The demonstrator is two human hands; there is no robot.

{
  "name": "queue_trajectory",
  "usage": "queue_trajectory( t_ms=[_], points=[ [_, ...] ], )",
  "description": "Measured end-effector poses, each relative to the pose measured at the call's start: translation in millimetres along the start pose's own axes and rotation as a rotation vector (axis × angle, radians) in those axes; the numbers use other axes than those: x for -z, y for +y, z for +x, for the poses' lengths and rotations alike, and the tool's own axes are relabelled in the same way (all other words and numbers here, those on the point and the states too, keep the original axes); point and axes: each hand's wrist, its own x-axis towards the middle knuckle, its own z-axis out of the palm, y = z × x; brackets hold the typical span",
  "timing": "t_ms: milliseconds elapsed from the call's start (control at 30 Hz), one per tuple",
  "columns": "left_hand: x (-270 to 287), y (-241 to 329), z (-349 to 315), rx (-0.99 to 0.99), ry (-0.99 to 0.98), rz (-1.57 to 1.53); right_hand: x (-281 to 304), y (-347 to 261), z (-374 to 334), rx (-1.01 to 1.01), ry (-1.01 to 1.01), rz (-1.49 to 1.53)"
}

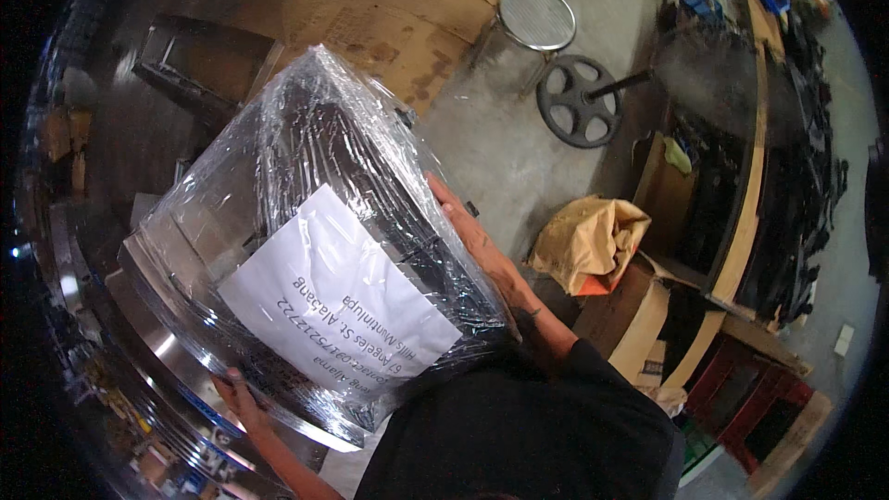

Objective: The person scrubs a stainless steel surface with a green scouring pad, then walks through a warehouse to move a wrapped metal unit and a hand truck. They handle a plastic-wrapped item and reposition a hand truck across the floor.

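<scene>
A large package [278,130] wrapped in clear stretch film lies against my body, dark parts showing through the film. Under the film on its near face is a white printed paper sheet [343,306]. Along the package's right side, my right hand [452,213] presses with the fingers pointing away from me; the fingertips are partly hidden. My left hand [239,400] grips the lower left edge, its thumb and fingers partly in view. Between them, the two hands hold the package.
Flattened cardboard [398,9] covers the floor ahead. To the right stand a round-topped stool [537,17], a black spoked wheel-shaped base [556,111], a crumpled brown paper bag [593,241] and a wooden-edged shelf [755,176]. Shiny metal rings [157,338] are at left.
</scene>
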Motion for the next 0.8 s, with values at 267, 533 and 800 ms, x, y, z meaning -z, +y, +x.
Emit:
queue_trajectory(
  t_ms=[267, 533, 800],
  points=[
    [-0.1, 33.8, -6.1, -0.087, 0.032, 0.112, 23.3, 19.9, 19.8, -0.202, 0.329, 0.233],
    [-6.6, 45.5, -16.0, -0.189, 0.107, 0.112, 38.0, 73.1, 171.1, -0.237, 0.569, -0.190],
    [17.9, 28.9, -8.8, -0.095, 0.120, 0.221, 21.8, 51.1, 221.0, -0.328, 0.482, -0.365]
  ],
)
